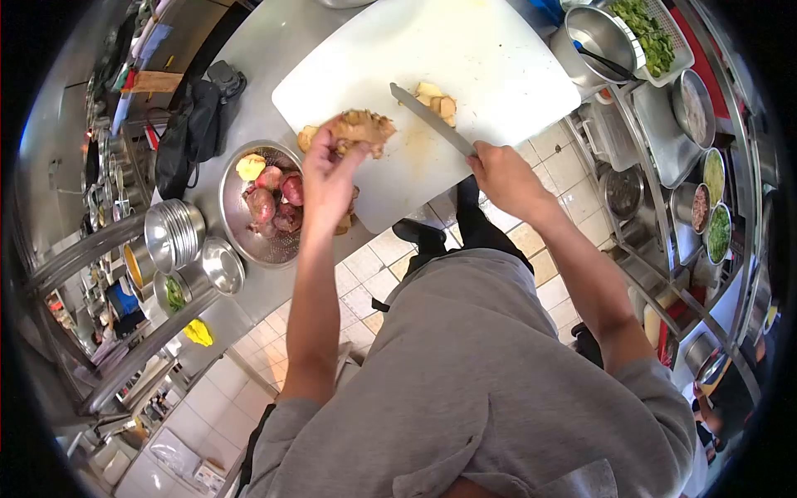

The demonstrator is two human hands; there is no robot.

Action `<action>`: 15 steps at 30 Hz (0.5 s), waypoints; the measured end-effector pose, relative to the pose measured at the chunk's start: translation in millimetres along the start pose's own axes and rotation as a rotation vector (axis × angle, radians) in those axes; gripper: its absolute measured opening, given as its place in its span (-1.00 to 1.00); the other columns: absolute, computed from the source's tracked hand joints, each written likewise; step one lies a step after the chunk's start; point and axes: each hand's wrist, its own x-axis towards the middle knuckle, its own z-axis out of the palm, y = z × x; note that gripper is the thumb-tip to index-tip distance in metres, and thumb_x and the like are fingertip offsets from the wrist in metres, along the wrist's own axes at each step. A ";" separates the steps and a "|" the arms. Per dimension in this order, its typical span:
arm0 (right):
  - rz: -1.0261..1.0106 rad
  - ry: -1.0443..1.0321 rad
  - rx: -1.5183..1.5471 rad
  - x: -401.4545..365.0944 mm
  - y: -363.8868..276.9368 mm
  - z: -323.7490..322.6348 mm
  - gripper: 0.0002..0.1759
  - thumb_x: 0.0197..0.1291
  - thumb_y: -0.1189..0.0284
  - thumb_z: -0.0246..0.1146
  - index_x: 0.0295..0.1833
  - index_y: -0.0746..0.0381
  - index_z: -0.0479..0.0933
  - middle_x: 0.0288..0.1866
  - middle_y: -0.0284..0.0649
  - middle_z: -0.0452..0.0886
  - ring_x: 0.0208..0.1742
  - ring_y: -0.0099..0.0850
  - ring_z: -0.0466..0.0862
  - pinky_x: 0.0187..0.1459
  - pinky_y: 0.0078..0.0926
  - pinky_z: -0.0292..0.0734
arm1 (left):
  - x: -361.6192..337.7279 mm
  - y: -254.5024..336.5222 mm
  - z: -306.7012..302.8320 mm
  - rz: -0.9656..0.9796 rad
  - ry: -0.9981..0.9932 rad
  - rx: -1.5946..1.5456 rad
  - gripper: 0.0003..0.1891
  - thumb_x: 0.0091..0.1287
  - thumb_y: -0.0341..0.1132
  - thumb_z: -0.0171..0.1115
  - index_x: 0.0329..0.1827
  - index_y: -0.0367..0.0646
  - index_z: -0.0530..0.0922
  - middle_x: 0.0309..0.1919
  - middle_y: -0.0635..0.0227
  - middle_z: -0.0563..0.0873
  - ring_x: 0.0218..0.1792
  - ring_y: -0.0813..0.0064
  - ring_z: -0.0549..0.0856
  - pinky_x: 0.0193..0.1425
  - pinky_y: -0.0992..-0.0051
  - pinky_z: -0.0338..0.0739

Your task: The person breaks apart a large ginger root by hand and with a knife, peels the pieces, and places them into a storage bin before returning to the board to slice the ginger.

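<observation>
A knobbly piece of ginger root (365, 131) is in my left hand (330, 170), held above the left part of the white cutting board (490, 50). My right hand (508, 176) grips a knife (440, 124) by its handle, the blade pointing up and left over the board. Just beyond the blade lie several cut ginger pieces (438, 101). More ginger (307, 138) sits at the board's left edge, partly behind my left hand. Beside that hand, a perforated metal colander (237, 166) holds several red onions (260, 205) and a pale yellow piece (250, 167).
Stacked metal bowls (174, 236) stand left of the colander, with a yellow cloth (198, 333) nearby. A black bag (189, 133) lies at the upper left. To the right are a metal pot (594, 37), a basket of chopped greens (643, 37) and a metal rack (656, 149) with food containers.
</observation>
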 end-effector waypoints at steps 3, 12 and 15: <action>-0.012 0.056 -0.019 -8.9 -2.8 7.7 -0.75 0.45 0.38 0.13 -0.15 0.38 0.54 -0.43 0.26 0.65 -0.30 0.25 0.70 -0.20 0.14 0.61 | -10.5 -59.5 23.8 0.060 -0.011 -0.288 -0.51 0.41 -0.60 0.23 0.40 -0.31 0.41 0.10 0.24 0.71 0.07 0.53 0.69 0.20 0.53 0.56; -0.053 -0.017 -0.047 -56.2 -41.4 -8.1 -0.78 0.46 0.42 0.10 -0.11 0.39 0.51 -0.53 0.15 0.63 -0.41 0.15 0.71 -0.32 0.07 0.62 | -33.7 -56.9 53.7 0.211 0.064 0.247 -0.55 0.43 -0.50 0.28 0.35 -0.40 0.42 0.01 0.07 0.74 -0.03 0.39 0.76 0.06 0.43 0.66; -0.035 -0.025 -0.033 -59.6 -44.4 -12.1 -0.78 0.46 0.43 0.10 -0.12 0.40 0.51 -0.54 0.16 0.63 -0.41 0.15 0.71 -0.31 0.06 0.62 | -30.0 -43.8 48.9 0.126 0.051 0.387 -0.56 0.42 -0.51 0.31 0.31 -0.46 0.45 -0.05 0.10 0.75 -0.06 0.46 0.75 0.04 0.48 0.64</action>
